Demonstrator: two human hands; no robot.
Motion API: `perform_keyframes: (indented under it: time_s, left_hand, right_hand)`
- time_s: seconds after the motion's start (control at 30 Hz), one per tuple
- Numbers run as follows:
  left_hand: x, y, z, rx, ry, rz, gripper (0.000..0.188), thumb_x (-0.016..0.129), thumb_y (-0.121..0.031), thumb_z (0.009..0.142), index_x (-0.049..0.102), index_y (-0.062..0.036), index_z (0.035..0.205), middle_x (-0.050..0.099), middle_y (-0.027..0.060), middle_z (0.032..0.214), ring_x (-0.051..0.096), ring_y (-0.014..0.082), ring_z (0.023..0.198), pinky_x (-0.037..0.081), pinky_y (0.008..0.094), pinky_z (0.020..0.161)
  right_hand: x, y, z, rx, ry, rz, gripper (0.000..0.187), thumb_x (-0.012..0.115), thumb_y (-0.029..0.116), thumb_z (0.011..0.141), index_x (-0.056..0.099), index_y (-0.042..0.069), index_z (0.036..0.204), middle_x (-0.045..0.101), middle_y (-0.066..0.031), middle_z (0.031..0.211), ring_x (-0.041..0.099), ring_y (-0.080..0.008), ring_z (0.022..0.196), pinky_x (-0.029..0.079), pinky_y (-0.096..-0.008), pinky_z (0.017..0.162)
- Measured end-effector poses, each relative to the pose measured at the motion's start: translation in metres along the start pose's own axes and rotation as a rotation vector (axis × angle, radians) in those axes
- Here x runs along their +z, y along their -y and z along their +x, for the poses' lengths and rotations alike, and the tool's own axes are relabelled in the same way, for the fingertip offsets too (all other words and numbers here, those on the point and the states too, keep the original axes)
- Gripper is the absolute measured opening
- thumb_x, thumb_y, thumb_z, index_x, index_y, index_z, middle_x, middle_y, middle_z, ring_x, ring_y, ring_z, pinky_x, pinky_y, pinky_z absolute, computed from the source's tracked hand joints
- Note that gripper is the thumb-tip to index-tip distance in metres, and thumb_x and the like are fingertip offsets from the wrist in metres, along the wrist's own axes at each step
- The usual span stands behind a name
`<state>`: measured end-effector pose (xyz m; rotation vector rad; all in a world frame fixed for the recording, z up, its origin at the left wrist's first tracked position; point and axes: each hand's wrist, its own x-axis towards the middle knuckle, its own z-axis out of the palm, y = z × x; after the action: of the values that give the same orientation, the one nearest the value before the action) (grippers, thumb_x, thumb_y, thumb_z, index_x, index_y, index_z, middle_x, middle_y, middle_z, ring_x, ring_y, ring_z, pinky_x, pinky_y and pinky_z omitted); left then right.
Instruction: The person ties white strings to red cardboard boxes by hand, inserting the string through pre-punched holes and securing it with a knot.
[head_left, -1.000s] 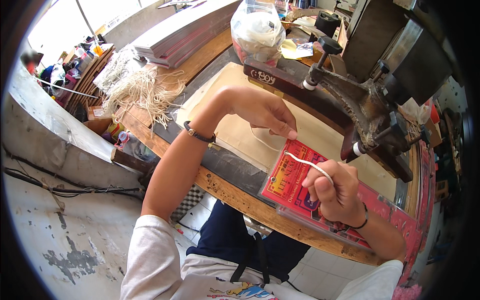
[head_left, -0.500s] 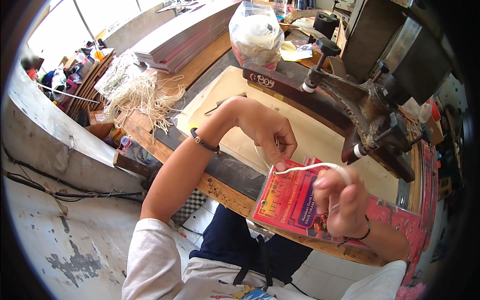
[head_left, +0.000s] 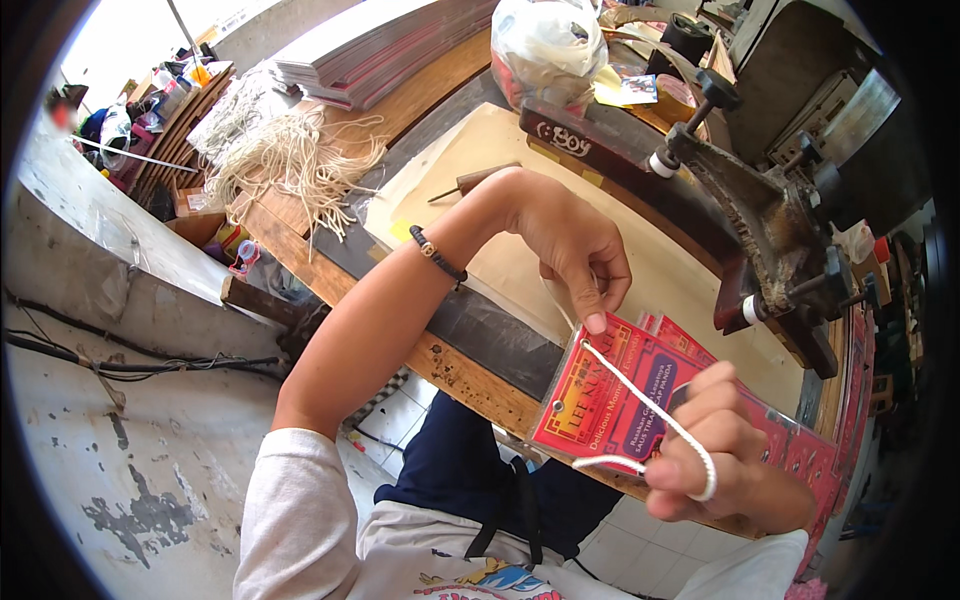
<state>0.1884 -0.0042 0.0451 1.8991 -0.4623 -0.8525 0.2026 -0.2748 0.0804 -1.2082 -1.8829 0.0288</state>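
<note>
A glossy red printed sign (head_left: pixel 615 400) with metal eyelets along its left edge lies at the table's front edge. White cord (head_left: pixel 640 392) comes through its upper eyelet and runs down to the right. My left hand (head_left: pixel 580 250) is bent over the upper corner, thumb pressing the sign beside that eyelet, other fingers curled. More cord hangs between this hand and the sign's edge; its far end is hidden. My right hand (head_left: pixel 715 450) is closed on the cord above the lower part of the sign, with the cord's loose end sticking out leftward.
Behind the hands lies a beige board (head_left: pixel 480 250) with a pointed, wooden-handled tool (head_left: pixel 475 182). A dark metal press (head_left: pixel 740 190) stands at right. Loose cords (head_left: pixel 300 165) and stacked panels (head_left: pixel 370 60) sit at far left, a plastic bag (head_left: pixel 548 50) at the back. More red signs (head_left: pixel 790 440) lie right.
My right hand has moved down and toward me, drawing the cord straight from the eyelet where it had arched. The view has shifted slightly; my left hand keeps its place at the corner.
</note>
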Motion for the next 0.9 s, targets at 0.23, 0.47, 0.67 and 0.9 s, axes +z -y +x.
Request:
perform_keyframes:
  time_s: [0.23, 0.47, 0.67, 0.9]
  left_hand:
    - [-0.001, 0.007, 0.003, 0.002, -0.019, -0.048, 0.041, 0.084, -0.041, 0.081, 0.068, -0.0044, 0.091, 0.064, -0.0047, 0.078, 0.050, 0.0049, 0.064, 0.035, 0.0240, 0.050]
    - [0.000, 0.008, 0.003, -0.027, -0.042, -0.042, 0.043, 0.085, -0.042, 0.079, 0.067, -0.0050, 0.091, 0.063, -0.0051, 0.079, 0.049, 0.0055, 0.065, 0.035, 0.0243, 0.050]
    - [-0.002, 0.010, 0.004, -0.026, -0.035, -0.041, 0.044, 0.086, -0.042, 0.079, 0.067, -0.0044, 0.092, 0.062, -0.0051, 0.079, 0.048, 0.0057, 0.066, 0.034, 0.0240, 0.050]
    - [-0.002, 0.009, 0.003, -0.036, -0.004, -0.060, 0.044, 0.085, -0.042, 0.079, 0.067, -0.0040, 0.092, 0.062, -0.0046, 0.079, 0.046, 0.0056, 0.062, 0.033, 0.0242, 0.049]
  right_hand:
    - [-0.010, 0.003, 0.007, -0.022, -0.036, 0.070, 0.032, 0.082, 0.032, 0.080, 0.075, 0.024, 0.109, 0.055, 0.0097, 0.090, 0.052, -0.0102, 0.086, 0.037, -0.0261, 0.071]
    - [-0.001, 0.001, 0.002, -0.084, -0.196, 0.118, 0.022, 0.077, 0.038, 0.087, 0.072, 0.031, 0.107, 0.050, 0.0072, 0.092, 0.048, -0.0144, 0.088, 0.036, -0.0235, 0.061]
    - [-0.006, 0.004, 0.010, -0.011, -0.051, 0.017, 0.033, 0.085, 0.013, 0.069, 0.077, 0.019, 0.100, 0.057, 0.0012, 0.097, 0.055, -0.0163, 0.088, 0.047, -0.0280, 0.068]
    - [0.010, -0.020, 0.012, 0.150, -0.066, -0.078, 0.038, 0.077, -0.004, 0.073, 0.072, 0.011, 0.108, 0.062, -0.0065, 0.097, 0.060, -0.0205, 0.080, 0.051, -0.0315, 0.066]
